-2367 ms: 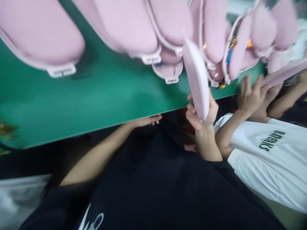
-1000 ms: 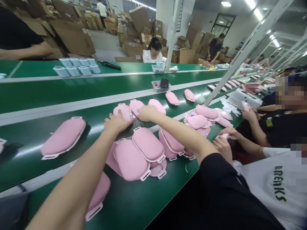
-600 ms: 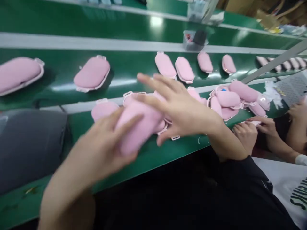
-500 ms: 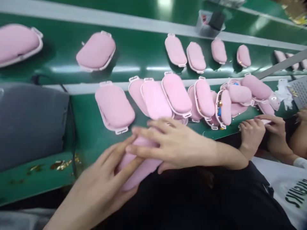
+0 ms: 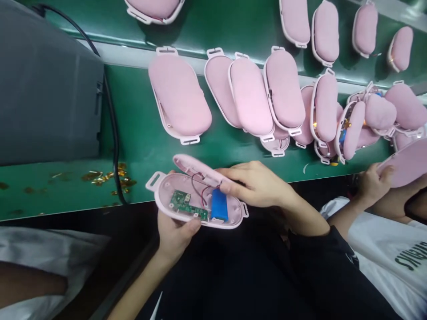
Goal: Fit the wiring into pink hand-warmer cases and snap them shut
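Note:
My left hand (image 5: 175, 233) grips from below the lower shell (image 5: 187, 189) of an opened pink oval device, just off the near edge of the green belt (image 5: 140, 142). Inside the shell lie a green circuit board (image 5: 187, 205), a blue battery (image 5: 219, 205) and thin red and black wires (image 5: 199, 186). My right hand (image 5: 256, 183) holds the pink upper cover (image 5: 196, 167), tilted up along the shell's far side.
Several closed pink devices (image 5: 180, 95) lie in rows and a pile on the belt. A grey box (image 5: 46, 84) with a black cable (image 5: 113, 133) stands at left, gold scraps (image 5: 106, 178) beside it. A co-worker in a white shirt (image 5: 387, 253) holds a pink device (image 5: 408, 162) at right.
I pulled one pink device off the belt toward me and opened it, so its board and battery now show. The view has tilted down to the belt's near edge.

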A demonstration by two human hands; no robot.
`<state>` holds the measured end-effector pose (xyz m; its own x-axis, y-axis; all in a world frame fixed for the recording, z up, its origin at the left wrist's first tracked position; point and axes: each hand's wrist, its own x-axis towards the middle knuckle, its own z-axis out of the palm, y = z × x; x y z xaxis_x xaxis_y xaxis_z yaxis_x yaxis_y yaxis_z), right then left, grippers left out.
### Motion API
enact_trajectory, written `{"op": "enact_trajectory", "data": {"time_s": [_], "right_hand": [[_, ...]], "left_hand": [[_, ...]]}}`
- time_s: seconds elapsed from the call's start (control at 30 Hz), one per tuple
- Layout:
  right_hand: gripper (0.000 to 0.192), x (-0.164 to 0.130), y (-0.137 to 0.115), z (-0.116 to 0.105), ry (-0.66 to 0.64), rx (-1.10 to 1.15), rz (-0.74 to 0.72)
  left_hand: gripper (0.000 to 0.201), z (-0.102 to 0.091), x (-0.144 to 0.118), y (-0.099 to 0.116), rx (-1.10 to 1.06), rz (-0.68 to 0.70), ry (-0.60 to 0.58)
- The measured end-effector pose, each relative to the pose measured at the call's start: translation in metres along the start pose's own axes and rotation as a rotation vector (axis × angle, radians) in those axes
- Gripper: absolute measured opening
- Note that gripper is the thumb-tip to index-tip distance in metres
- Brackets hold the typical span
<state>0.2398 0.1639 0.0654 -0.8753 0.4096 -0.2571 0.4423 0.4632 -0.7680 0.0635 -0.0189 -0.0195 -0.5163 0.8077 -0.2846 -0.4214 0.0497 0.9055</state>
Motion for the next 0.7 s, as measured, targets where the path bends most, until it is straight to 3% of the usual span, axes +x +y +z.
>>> {"op": "enact_trajectory", "data": {"time_s": [0.1, 0.23, 0.33, 0.47, 0.6, 0.7], "right_hand": [[0.042, 0.007, 0.007, -0.007, 0.045, -0.123, 0.091], [0.046, 0.010, 0.022, 0.007, 0.157, -0.271, 0.095], [0.047, 0.009, 0.032, 0.020, 0.358, -0.365, -0.038], [0.033, 0.010, 0.040, 0.030, 0.583, -0.430, -0.338], [0.018, 0.018, 0.038, 0.028, 0.623, -0.237, -0.555], [0.024, 0.018, 0.037, 0.019, 0.556, -0.122, -0.534]], "left_hand": [[0.086, 0.004, 0.010, 0.015, -0.038, -0.067, 0.013], [0.086, 0.006, 0.014, 0.031, 0.039, -0.146, 0.075], [0.087, 0.003, 0.012, 0.036, 0.109, -0.220, 0.103], [0.087, 0.004, 0.010, 0.041, 0.161, -0.259, 0.134], [0.089, 0.012, 0.011, 0.047, 0.173, -0.222, 0.115], [0.092, 0.017, 0.014, 0.051, 0.183, -0.218, 0.107]]}}
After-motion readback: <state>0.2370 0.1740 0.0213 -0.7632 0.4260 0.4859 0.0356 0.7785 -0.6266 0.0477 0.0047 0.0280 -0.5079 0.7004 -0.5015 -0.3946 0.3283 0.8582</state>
